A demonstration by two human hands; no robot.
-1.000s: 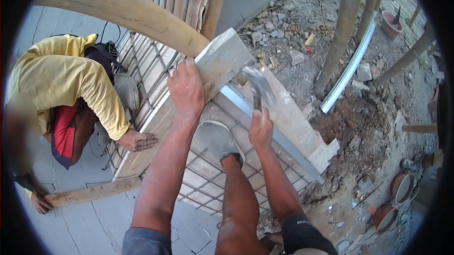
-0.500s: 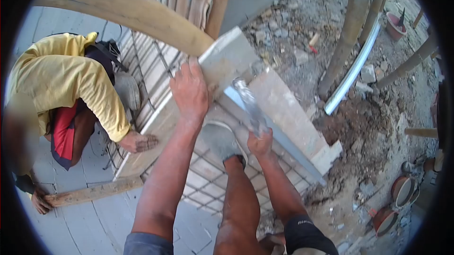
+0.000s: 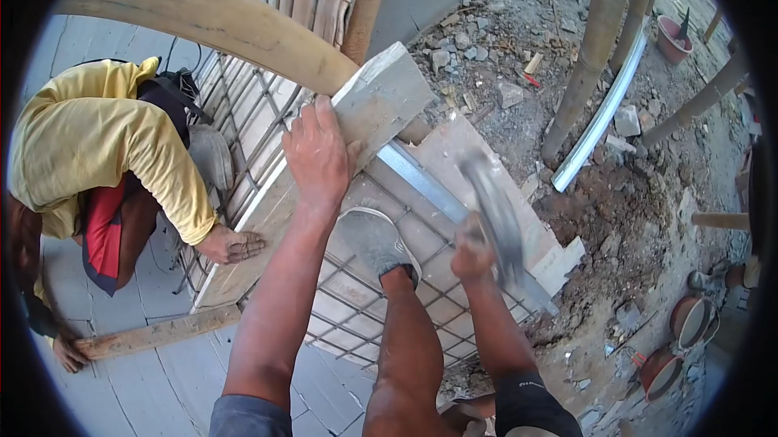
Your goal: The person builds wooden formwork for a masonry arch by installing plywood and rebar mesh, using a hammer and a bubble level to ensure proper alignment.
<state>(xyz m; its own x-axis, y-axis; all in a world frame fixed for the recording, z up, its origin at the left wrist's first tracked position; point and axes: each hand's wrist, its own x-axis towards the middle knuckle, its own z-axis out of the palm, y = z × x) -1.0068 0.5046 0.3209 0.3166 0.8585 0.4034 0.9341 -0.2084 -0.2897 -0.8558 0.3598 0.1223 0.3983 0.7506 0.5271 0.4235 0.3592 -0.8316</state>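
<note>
My left hand (image 3: 318, 151) grips the upper edge of a long wooden board (image 3: 385, 100) that stands on edge across the rebar grid (image 3: 348, 307). In my right hand (image 3: 472, 252) is a hammer (image 3: 496, 218), its head blurred by motion, raised to the right of the board. Behind that hand a flat metal bar (image 3: 425, 182) runs diagonally from the board. My shoe (image 3: 373, 241) rests on the grid between my hands. A co-worker's hand (image 3: 232, 244) lies against the lower left part of the board.
At left a co-worker in a yellow shirt (image 3: 89, 137) crouches near a timber piece (image 3: 162, 333). A thick bamboo pole (image 3: 211, 19) crosses the upper left. Rubble (image 3: 502, 48), bamboo posts (image 3: 596, 56), a metal strip (image 3: 606, 125) and buckets (image 3: 658, 374) are at right.
The hammer has swung away from the board, to the right and down, and my right hand has shifted slightly right. My left hand stays on the board.
</note>
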